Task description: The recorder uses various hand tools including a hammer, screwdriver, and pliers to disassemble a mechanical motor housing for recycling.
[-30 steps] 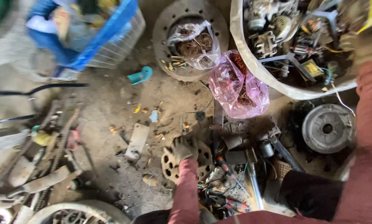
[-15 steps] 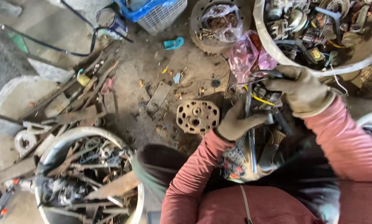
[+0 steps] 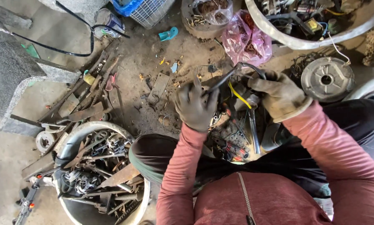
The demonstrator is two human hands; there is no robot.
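Both my hands wear grimy grey work gloves. My left hand [image 3: 194,106] grips the dark handles of a pair of pliers or cutters [image 3: 225,79] that angle up to the right. My right hand [image 3: 278,95] holds a small metal part with yellow and black wires [image 3: 240,95] sticking out, and the tool's tip meets it between my hands. Below the hands lies a heap of small scrap parts and tools [image 3: 232,139] between my knees.
A white bucket [image 3: 76,135] of metal scrap stands at the lower left. Rusty bars and flat pieces [image 3: 85,102] lie left of it. A pink plastic bag [image 3: 246,39], a round grey motor housing [image 3: 327,79], a large white basin [image 3: 303,41] and a blue basket [image 3: 143,10] sit beyond.
My view shifted, so the scrap bucket is now at the lower left. My left hand lifted from the perforated disc on the floor and took hold of the tool beside my right hand.
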